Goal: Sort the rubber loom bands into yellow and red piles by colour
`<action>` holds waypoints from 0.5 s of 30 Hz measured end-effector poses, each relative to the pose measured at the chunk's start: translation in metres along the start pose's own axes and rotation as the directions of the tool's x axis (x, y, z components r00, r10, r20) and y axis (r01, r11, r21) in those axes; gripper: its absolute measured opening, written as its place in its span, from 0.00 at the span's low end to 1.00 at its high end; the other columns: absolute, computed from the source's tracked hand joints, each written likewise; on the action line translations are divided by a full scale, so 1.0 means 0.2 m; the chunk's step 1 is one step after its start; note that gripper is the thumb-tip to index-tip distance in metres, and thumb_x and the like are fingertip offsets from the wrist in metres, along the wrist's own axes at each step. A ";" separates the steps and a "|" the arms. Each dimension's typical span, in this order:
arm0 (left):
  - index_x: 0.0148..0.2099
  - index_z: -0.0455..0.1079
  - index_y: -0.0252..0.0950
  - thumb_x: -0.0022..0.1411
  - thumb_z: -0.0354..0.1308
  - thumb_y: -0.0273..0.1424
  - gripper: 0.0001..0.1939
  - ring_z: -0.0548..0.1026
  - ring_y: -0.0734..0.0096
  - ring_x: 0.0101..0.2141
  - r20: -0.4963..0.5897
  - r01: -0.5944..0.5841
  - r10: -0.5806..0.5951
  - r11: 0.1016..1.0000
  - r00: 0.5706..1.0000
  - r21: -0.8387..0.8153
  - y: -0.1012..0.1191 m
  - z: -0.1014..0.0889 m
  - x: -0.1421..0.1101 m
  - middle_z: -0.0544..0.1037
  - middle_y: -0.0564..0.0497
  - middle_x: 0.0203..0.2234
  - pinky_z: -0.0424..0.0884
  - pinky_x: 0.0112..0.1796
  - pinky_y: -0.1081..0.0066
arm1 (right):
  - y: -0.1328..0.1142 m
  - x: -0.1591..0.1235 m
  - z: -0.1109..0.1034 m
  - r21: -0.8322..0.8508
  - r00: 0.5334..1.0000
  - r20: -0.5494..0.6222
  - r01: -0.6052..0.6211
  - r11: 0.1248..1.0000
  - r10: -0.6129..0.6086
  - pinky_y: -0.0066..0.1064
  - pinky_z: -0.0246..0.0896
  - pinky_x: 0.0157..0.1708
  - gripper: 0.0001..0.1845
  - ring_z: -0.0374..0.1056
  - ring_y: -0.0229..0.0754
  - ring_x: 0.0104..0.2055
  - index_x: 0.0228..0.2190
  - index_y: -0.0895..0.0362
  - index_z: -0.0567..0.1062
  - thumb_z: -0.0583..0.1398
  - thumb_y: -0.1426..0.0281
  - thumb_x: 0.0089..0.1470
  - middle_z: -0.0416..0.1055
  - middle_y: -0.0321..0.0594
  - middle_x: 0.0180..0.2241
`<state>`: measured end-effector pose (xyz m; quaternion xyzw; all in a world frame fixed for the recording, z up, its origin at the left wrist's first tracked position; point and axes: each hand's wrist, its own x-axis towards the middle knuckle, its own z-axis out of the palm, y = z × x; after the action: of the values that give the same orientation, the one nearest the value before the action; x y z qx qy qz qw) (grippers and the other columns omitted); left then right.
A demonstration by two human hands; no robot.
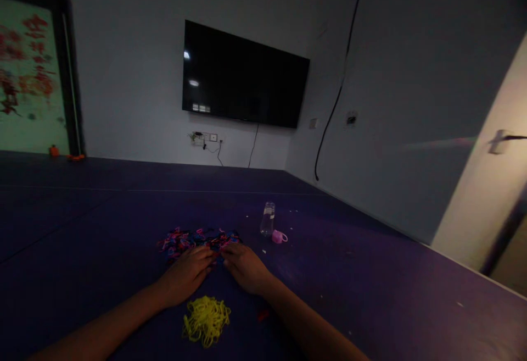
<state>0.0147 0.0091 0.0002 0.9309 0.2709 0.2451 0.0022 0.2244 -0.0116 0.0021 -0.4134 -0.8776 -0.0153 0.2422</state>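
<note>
Mixed coloured loops (193, 238) lie in a loose pile ahead of me, on the broad purple surface (135, 212) that runs back to the wall, where a dark television (245, 75) hangs. Through my remote view, the pile spreads mostly beyond the fingertips, with pink, blue, red and dark strands tangled together.

Both hands are at its near edge, my left hand (190, 273) and my right hand (246, 267) just beside each other, palms down, fingers loosely bent and tips among the loops. I can't tell whether either one pinches a strand.

Nearer to me, between the forearms, sits a smaller heap of yellow loops (206, 320), well clear of the pile. I'd judge the work partly through: yellow is apart, and I make out none of it in the pile, while the other colours remain mingled.

Off to the right are a clear bottle (267, 219), a pink cap (278, 237) by its near end, and, under the right forearm, a small red piece (263, 314) too dim to identify.
</note>
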 end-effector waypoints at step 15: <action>0.51 0.67 0.38 0.60 0.47 0.23 0.18 0.69 0.63 0.49 -0.079 0.021 -0.020 1.000 0.997 0.008 0.02 -0.01 -0.01 0.73 0.47 0.47 0.65 0.49 0.60 | 0.00 0.00 0.00 0.017 1.000 -0.010 0.003 1.000 -0.003 0.34 0.58 0.50 0.16 0.63 0.43 0.50 0.46 0.58 0.71 0.49 0.72 0.60 0.69 0.45 0.48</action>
<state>0.0145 0.0048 0.0018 0.9177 0.2813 0.2802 -0.0101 0.2255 -0.0121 0.0020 -0.4100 -0.8771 -0.0100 0.2501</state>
